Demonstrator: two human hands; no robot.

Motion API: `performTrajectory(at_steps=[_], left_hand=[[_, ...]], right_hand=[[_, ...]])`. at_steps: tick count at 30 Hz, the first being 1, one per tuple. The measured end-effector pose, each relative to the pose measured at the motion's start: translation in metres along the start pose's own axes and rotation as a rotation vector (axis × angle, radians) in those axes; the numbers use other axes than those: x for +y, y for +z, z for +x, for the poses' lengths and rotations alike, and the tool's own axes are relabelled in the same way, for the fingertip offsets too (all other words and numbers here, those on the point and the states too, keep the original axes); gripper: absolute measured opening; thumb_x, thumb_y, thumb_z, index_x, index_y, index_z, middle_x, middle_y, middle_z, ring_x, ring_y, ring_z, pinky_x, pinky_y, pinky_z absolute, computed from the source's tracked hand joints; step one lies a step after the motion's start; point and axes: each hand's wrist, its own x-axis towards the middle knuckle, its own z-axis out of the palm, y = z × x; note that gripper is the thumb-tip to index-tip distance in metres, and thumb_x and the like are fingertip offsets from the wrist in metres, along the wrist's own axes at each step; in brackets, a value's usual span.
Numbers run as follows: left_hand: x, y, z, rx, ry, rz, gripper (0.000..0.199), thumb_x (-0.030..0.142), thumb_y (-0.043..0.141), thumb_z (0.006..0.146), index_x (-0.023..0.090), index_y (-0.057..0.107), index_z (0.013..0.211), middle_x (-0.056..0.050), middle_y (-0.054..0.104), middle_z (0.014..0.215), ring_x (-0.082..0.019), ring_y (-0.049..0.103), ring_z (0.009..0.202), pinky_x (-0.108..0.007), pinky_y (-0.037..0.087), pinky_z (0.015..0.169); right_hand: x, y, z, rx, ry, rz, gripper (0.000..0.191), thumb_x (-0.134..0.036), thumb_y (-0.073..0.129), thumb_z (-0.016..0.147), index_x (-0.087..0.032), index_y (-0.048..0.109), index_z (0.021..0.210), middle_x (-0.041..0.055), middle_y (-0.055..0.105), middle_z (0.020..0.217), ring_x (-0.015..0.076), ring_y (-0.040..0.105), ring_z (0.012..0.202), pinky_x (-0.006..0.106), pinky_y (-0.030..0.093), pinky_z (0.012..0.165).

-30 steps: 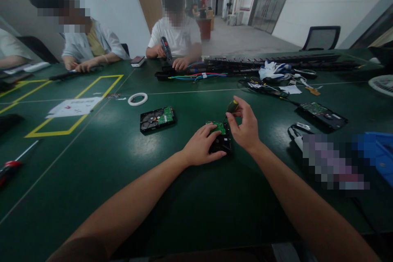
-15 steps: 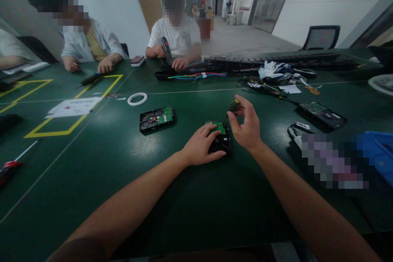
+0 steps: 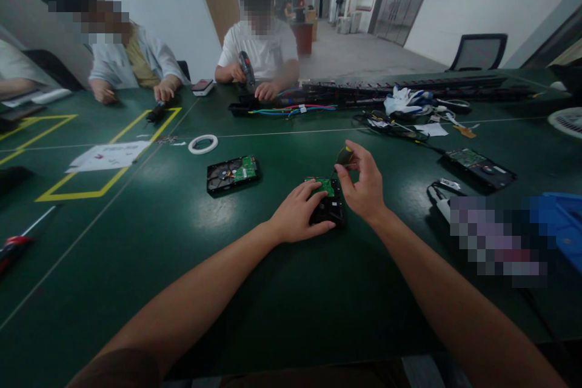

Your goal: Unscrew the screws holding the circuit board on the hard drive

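At twelve o'clock, the left hand (image 3: 292,213) holds down the hard drive (image 3: 330,212), fingers part-spread; the right hand (image 3: 367,191) pinches a screwdriver (image 3: 344,157) towards its one-o'clock corner — probably turning a screw, tip unclear — which calls for steady alignment

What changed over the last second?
Across the table, the dark handheld tool moved rightward in view to the yellow tape outline. One co-worker's hand is on it; the other hand, close to it earlier, is now well apart.
Unchanged: left hand on the hard drive, right hand gripping the screwdriver.
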Motion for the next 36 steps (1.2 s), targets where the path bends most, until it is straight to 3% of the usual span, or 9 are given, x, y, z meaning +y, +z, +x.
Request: performTrajectory(at_steps=[13, 21, 36], left_hand=[[-0.0001, 0.0007, -0.0007, 0.003, -0.005, -0.003, 0.083, 0.073, 0.069, 0.097, 0.015, 0.054, 0.155, -0.023, 0.049, 0.162, -0.045, 0.042, 0.158, -0.065, 0.039, 0.131], [-0.0018, 0.0024, -0.0007, 0.005, -0.002, 0.002, 0.083, 0.074, 0.068, 0.097, 0.016, 0.054, 0.154, -0.023, 0.048, 0.162, -0.045, 0.042, 0.159, -0.065, 0.039, 0.131], [0.0005, -0.0005, 0.0, -0.004, -0.008, -0.015, 0.082, 0.073, 0.069, 0.097, 0.018, 0.054, 0.155, -0.022, 0.049, 0.163, -0.045, 0.042, 0.159, -0.067, 0.039, 0.131]], right_hand=[[-0.001, 0.0002, 0.0006, -0.001, -0.023, -0.011, 0.054, -0.032, 0.07, 0.102, -0.036, 0.052, 0.153, 0.0087, 0.067, 0.137, 0.0279, 0.071, 0.107, 0.049, 0.069, 0.086], [-0.0049, -0.0014, 0.0008, -0.024, -0.057, -0.049, 0.055, -0.029, 0.065, 0.104, -0.035, 0.05, 0.156, 0.009, 0.068, 0.135, 0.029, 0.071, 0.108, 0.052, 0.067, 0.092], [-0.0034, -0.0021, -0.0005, -0.021, -0.023, -0.045, 0.052, -0.034, 0.065, 0.105, -0.035, 0.05, 0.155, 0.0094, 0.067, 0.138, 0.0276, 0.07, 0.105, 0.048, 0.067, 0.085]])
